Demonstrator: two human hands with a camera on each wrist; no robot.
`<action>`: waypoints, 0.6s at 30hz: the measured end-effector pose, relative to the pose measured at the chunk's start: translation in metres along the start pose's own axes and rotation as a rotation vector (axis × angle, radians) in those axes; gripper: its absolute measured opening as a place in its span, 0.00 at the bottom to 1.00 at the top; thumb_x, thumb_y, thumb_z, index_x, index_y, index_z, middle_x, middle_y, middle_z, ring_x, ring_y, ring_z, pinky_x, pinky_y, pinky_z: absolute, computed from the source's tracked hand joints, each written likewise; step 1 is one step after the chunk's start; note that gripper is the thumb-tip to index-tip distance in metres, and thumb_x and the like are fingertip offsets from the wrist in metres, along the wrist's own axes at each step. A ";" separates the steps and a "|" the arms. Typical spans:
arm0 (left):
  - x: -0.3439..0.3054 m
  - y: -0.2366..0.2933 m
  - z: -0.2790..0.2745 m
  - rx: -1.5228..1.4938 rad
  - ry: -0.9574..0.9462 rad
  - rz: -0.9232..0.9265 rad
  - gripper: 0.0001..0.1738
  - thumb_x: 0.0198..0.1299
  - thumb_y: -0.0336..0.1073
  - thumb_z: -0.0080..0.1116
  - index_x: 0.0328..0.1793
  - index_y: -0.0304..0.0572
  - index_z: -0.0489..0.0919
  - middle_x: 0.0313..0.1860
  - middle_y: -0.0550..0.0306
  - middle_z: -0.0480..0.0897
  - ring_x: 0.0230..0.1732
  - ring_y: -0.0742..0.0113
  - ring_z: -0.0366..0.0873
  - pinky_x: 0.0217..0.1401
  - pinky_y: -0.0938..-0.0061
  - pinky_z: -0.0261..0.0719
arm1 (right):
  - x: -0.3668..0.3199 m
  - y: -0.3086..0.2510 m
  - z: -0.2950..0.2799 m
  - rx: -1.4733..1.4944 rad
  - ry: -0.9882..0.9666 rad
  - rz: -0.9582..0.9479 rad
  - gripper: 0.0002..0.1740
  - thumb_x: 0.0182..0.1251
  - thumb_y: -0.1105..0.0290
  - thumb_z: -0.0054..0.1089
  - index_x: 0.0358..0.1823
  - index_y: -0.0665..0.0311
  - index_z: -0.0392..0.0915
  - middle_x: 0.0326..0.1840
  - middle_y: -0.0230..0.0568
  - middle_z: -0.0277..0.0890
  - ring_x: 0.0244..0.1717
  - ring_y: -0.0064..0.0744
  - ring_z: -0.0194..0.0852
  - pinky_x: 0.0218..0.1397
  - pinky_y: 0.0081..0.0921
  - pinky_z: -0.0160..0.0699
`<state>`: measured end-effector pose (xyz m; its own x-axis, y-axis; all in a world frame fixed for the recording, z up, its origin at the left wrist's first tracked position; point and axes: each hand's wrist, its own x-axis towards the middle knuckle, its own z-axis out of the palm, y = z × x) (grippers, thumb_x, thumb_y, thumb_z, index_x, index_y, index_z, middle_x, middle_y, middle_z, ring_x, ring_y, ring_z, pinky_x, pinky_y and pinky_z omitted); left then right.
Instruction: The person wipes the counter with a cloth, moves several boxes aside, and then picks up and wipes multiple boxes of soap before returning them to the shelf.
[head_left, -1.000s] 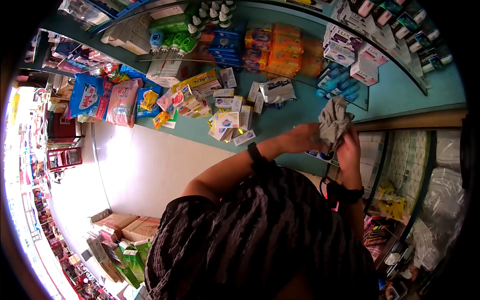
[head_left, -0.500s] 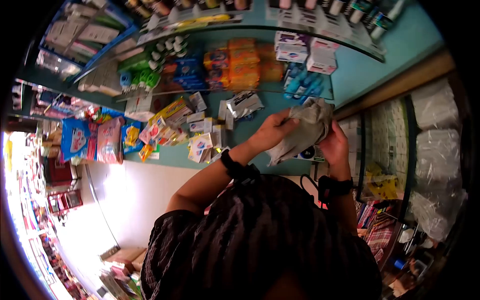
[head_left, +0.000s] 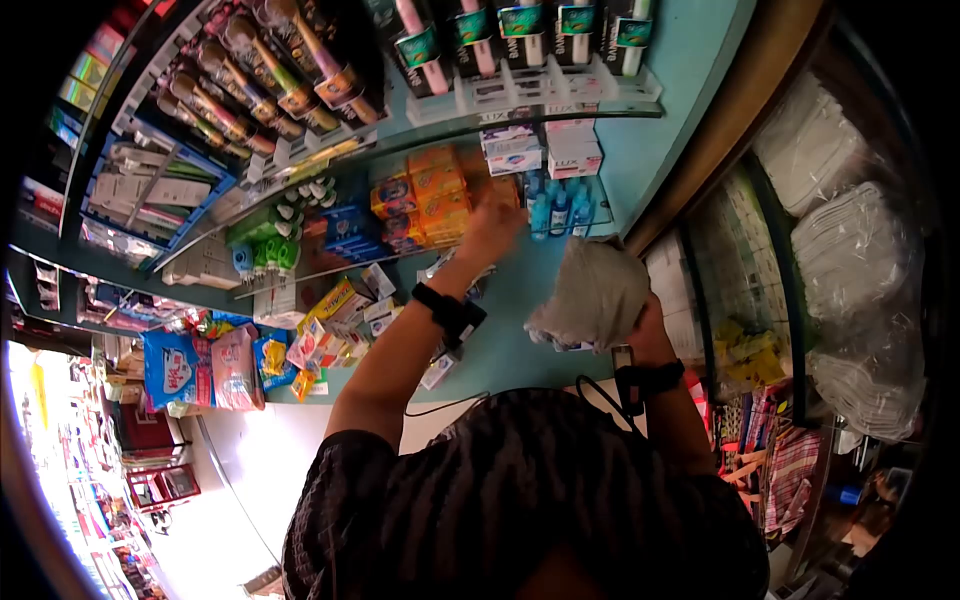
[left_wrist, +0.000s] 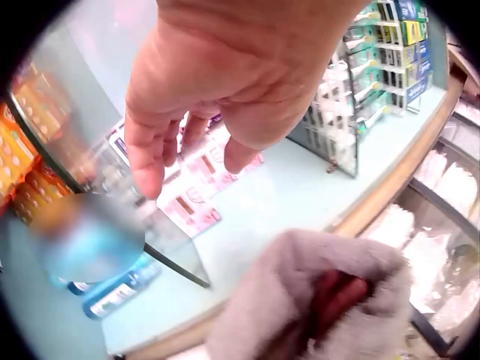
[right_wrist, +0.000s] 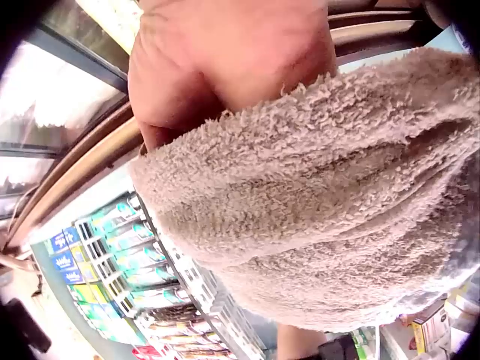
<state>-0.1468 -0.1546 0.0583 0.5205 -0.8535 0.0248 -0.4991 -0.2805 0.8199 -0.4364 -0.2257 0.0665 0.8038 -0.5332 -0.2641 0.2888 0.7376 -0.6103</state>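
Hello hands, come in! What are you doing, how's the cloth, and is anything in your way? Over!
Left hand empty. Right hand holding fluffy grey cloth, fingers partly hidden. Blue bottles nearby, possibly in the way.

From my remote feed I see one cloth, grey-beige, with a shaggy, looped pile. The right hand holds it up at one side, and it spreads out from there as a loose, bulging bundle. From the right wrist I make out long, soft creases running along it, the pile thick and tufted at the edge nearest the hand. From the left wrist I see it folded around a dark hollow, with reddish fingers showing inside. On the head camera it appears over the blue-green counter; I cannot tell whether its lower edge touches that surface.
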 end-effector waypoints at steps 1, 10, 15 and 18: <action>0.016 -0.011 -0.002 0.118 0.101 0.042 0.33 0.54 0.44 0.62 0.64 0.42 0.64 0.52 0.40 0.74 0.53 0.48 0.72 0.53 0.61 0.73 | -0.003 -0.005 -0.005 0.023 -0.022 -0.021 0.29 0.67 0.60 0.44 0.65 0.68 0.60 0.63 0.47 0.65 0.64 0.42 0.65 0.65 0.41 0.68; 0.092 -0.020 -0.010 0.249 0.185 0.081 0.42 0.49 0.37 0.62 0.70 0.35 0.56 0.64 0.40 0.66 0.66 0.46 0.62 0.67 0.63 0.63 | -0.023 -0.007 -0.032 0.210 0.012 0.044 0.27 0.64 0.69 0.47 0.66 0.65 0.61 0.64 0.45 0.65 0.64 0.42 0.64 0.66 0.41 0.65; 0.084 -0.009 0.003 0.123 0.267 -0.022 0.37 0.46 0.34 0.63 0.64 0.33 0.64 0.61 0.41 0.68 0.62 0.46 0.67 0.63 0.63 0.68 | -0.035 -0.013 -0.036 0.148 -0.053 0.077 0.25 0.67 0.72 0.48 0.65 0.67 0.61 0.63 0.44 0.66 0.63 0.39 0.66 0.65 0.39 0.68; 0.084 -0.011 0.001 0.143 0.284 -0.005 0.34 0.45 0.35 0.66 0.59 0.34 0.66 0.58 0.41 0.69 0.58 0.43 0.69 0.60 0.61 0.70 | -0.027 -0.007 -0.043 0.117 -0.022 0.098 0.26 0.68 0.72 0.51 0.67 0.65 0.59 0.64 0.41 0.65 0.62 0.38 0.67 0.66 0.39 0.67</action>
<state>-0.0980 -0.2238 0.0507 0.6858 -0.7008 0.1965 -0.5778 -0.3601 0.7325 -0.4826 -0.2337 0.0458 0.8418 -0.4480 -0.3010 0.2661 0.8297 -0.4907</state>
